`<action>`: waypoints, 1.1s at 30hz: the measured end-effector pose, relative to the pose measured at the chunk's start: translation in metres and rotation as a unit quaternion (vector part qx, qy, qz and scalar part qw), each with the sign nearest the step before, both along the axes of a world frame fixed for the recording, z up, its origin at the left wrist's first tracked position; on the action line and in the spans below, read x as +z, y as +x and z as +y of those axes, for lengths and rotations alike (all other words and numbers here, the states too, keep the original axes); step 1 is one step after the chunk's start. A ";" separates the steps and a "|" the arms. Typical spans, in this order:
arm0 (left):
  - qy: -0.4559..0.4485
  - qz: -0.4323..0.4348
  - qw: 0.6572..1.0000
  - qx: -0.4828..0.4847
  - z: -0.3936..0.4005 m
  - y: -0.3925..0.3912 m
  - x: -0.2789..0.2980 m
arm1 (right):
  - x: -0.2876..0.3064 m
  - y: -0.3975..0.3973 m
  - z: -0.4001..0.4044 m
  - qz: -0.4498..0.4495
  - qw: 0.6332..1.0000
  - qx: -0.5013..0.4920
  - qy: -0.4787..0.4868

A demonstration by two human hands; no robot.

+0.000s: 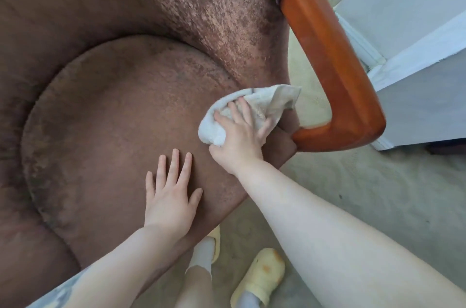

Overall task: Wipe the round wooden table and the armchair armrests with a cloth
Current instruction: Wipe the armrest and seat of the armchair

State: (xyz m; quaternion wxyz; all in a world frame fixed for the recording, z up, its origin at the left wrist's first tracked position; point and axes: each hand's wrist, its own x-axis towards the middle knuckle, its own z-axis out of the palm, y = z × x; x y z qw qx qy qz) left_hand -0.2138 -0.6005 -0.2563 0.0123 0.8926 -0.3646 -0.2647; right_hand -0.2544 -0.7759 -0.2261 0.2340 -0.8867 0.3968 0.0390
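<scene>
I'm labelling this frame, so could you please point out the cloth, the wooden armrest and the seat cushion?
cloth (273,101): head view, on its upper fold.
wooden armrest (327,55): head view, on the long sloping rail.
seat cushion (113,118): head view, on its bare middle.

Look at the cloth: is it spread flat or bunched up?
Bunched up. The cloth is crumpled in folds under the right hand, near the wooden armrest.
</scene>
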 end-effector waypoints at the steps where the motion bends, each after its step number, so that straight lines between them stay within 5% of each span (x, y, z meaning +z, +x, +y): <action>1: 0.005 -0.002 1.000 0.003 0.007 -0.001 0.001 | -0.008 -0.003 0.003 0.004 1.000 0.007 0.026; 3: 0.021 0.003 1.000 0.019 0.024 -0.003 0.008 | -0.010 -0.021 0.019 -0.034 0.997 0.055 0.053; 6: 0.053 0.008 0.997 0.063 0.055 -0.012 0.020 | 0.004 -0.074 0.046 0.027 0.940 0.323 0.109; 8: 0.089 0.018 0.992 0.086 0.072 -0.019 0.031 | 0.024 -0.098 0.036 0.012 0.927 0.360 0.105; 10: 0.112 0.025 0.988 0.105 0.088 -0.022 0.042 | 0.029 -0.083 0.011 -0.124 0.973 0.196 0.016; 12: 0.134 0.024 0.985 0.103 0.100 -0.023 0.055 | 0.025 -0.038 -0.003 -0.224 0.972 -0.071 -0.025; 14: 0.152 0.004 0.986 0.072 0.112 -0.022 0.069 | 0.010 0.006 0.024 -0.175 0.970 -0.171 -0.005; 16: 0.166 -0.029 0.985 0.030 0.123 -0.012 0.083 | -0.008 0.020 0.088 -0.072 0.996 -0.048 -0.011; 18: 0.200 -0.060 0.978 -0.023 0.134 0.006 0.099 | -0.016 -0.003 0.159 -0.025 0.984 0.162 0.069; 21: 0.337 -0.039 0.927 -0.158 0.152 0.025 0.121 | -0.001 -0.049 0.200 0.061 0.866 0.449 0.212; 22: 0.388 -0.027 0.898 -0.206 0.159 0.028 0.128 | 0.007 -0.052 0.193 0.075 0.849 0.473 0.223; 24: 0.441 -0.024 0.853 -0.277 0.176 0.033 0.142 | 0.021 -0.039 0.180 -0.001 0.914 0.341 0.219; 26: 0.432 -0.057 0.845 -0.310 0.190 0.043 0.158 | 0.038 0.001 0.178 -0.134 0.967 0.082 0.199; 28: 0.368 -0.123 0.859 -0.335 0.200 0.057 0.172 | 0.041 0.054 0.199 -0.225 0.964 -0.055 0.133; 30: 0.270 -0.177 0.891 -0.318 0.207 0.067 0.182 | 0.030 0.099 0.237 -0.187 0.976 -0.042 0.100; 33: 0.105 -0.233 0.927 -0.275 0.223 0.076 0.192 | -0.003 0.095 0.290 -0.055 0.986 0.155 0.042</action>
